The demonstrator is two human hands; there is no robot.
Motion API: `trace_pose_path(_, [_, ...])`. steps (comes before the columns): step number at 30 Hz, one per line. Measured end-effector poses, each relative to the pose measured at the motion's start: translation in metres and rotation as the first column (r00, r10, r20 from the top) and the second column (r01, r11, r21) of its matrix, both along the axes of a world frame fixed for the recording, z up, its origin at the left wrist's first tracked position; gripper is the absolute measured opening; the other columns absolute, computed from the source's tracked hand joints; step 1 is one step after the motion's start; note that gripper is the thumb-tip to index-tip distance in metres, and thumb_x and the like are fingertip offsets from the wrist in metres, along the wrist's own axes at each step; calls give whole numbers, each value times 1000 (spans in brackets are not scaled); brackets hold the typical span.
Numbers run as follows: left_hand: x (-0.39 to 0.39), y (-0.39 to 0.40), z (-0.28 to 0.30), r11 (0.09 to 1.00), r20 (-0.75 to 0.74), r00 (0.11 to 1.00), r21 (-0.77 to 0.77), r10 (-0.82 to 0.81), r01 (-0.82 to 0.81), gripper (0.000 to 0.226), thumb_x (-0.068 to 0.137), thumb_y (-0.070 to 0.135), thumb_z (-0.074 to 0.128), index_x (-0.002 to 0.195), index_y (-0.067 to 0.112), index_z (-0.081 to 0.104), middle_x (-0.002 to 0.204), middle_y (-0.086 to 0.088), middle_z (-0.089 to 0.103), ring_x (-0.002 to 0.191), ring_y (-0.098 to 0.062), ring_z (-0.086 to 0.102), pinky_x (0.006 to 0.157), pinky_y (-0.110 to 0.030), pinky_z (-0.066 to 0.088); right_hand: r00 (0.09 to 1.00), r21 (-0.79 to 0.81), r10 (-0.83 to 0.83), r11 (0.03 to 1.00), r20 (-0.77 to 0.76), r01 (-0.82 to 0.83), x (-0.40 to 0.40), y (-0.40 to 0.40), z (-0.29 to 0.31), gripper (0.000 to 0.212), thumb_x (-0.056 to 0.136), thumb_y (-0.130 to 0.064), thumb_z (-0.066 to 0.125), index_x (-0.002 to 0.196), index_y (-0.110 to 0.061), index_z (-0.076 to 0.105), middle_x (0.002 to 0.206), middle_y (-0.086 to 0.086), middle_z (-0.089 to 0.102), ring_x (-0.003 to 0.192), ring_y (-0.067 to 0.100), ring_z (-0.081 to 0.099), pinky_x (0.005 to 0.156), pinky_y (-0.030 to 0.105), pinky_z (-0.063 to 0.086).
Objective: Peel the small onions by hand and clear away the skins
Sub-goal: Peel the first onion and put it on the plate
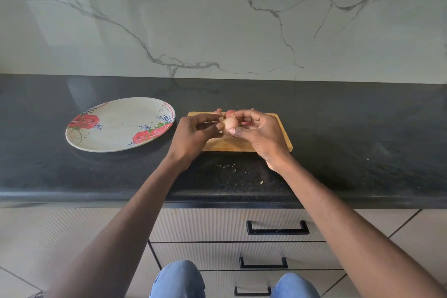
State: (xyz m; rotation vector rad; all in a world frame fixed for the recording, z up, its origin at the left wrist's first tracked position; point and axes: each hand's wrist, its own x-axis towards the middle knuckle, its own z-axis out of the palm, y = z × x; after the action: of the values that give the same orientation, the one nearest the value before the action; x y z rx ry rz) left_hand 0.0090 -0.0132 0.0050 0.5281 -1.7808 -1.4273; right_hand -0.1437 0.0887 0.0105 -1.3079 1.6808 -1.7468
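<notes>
While the right hand [260, 132] grips an onion [229, 125] over the board [278, 138], the left hand [193, 135] pinches its skin. A plate [116, 126] sits left on the bench [362, 128].

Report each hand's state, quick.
Left hand: pinching skin at the small onion.
Right hand: gripping the same onion.

Glossy black speckled stone countertop [338, 128] beneath a polished white marble-look wall [217, 19]. A matt pale wooden cutting board [283, 145], a smooth floral-printed plate [116, 128], and ribbed matt drawer fronts [205, 225] with black handles [277, 228].
</notes>
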Motion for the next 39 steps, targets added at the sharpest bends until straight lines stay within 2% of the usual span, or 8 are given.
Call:
trace_pose_path(3, [-2,-2,-2,995,4,997,-64,75,-74,20,92,4,70,111,2,75,108,-11,76,103,-24,73,84,-33,60,999,27,-15,1000,-29,16,1,0,1,31,74,-8,87,96,-26,75,103,-14,75,88,-7,65,94,26,50])
trace_pose_path(6, [-2,-6,-5,979,58,986,-140,157,-147,16,92,8,72,106,6,78,93,-7,79,87,-21,76,92,-44,58,1000,15,-6,1000,-13,6,0,-1,0,29,74,-6,87,96,-20,75,106,-7,76,89,-3,67,87,19,52])
trace_pose_path(13, [1,-3,-4,951,42,982,-259,183,-166,18,94,11,70,109,6,77,95,-5,78,84,-17,76,87,-40,60,997,10,57,998,59,-58,2,-2,0,29,76,5,82,100,-8,71,106,3,75,89,0,71,76,13,52])
trace_pose_path(19, [1,-2,-4,919,49,973,-342,226,-197,12,94,9,69,102,10,78,91,-2,77,79,-13,73,80,-32,59,996,41,61,997,59,-63,0,-3,-3,30,78,2,81,106,-5,72,99,2,77,91,6,73,81,16,53])
trace_pose_path(23, [2,-1,-3,901,51,968,-381,245,-208,12,93,7,68,98,10,79,87,-2,76,78,-14,72,79,-30,57,995,48,71,996,75,-75,-1,-4,-4,31,80,2,79,109,-4,72,103,6,77,99,15,73,90,25,56])
trace_pose_path(28, [1,1,-2,891,71,963,-402,260,-211,12,95,7,66,98,10,77,89,1,73,76,-8,71,74,-19,53,988,47,106,993,108,-112,1,-3,-2,30,83,5,75,112,-1,70,108,8,76,102,17,73,86,24,58])
trace_pose_path(34, [0,4,0,923,50,967,-316,248,-221,10,97,9,65,96,9,75,89,-3,74,73,-8,72,70,-18,53,962,33,164,984,219,-175,0,-4,-1,35,87,8,66,121,-3,66,114,12,74,109,34,70,97,47,56])
trace_pose_path(39, [1,6,2,931,46,965,-282,257,-234,10,97,16,66,94,11,74,88,-5,74,71,-9,72,67,-18,53,917,2,248,965,314,-262,1,-3,2,36,90,14,58,123,2,62,121,16,70,109,38,69,87,43,61])
